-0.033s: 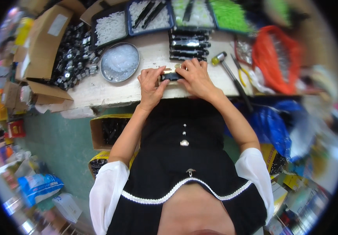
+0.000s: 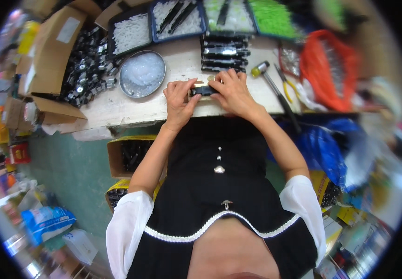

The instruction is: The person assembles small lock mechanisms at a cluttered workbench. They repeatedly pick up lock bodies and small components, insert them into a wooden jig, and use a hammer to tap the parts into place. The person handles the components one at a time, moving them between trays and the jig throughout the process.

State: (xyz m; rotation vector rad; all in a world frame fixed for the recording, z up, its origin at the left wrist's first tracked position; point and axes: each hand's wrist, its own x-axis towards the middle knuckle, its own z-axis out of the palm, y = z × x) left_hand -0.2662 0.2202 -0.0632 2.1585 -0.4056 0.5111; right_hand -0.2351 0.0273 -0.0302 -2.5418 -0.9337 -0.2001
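Note:
Between my hands, close to the front edge of the worktable (image 2: pixel 103 111), is a small black part (image 2: pixel 204 90) with pale brass-coloured edging around it. My left hand (image 2: pixel 178 100) grips its left end, thumb on the near side and fingers on the far side. At the right end my right hand (image 2: pixel 232 93) pinches it the same way, fingers bent over the top. The fingers cover both ends, so its full shape is hidden. Just beyond my right hand lies a stack of long black pieces (image 2: pixel 224 52), some shiny.
Left of my hands stands a round metal dish (image 2: pixel 123 83) of clear, whitish small parts. A carton (image 2: pixel 47 69) spills black-and-silver pieces. Trays of white and green parts (image 2: pixel 273 18) line the back. A hammer (image 2: pixel 275 88), yellow-handled pliers (image 2: pixel 290 90) and a red bag (image 2: pixel 310 69) lie right.

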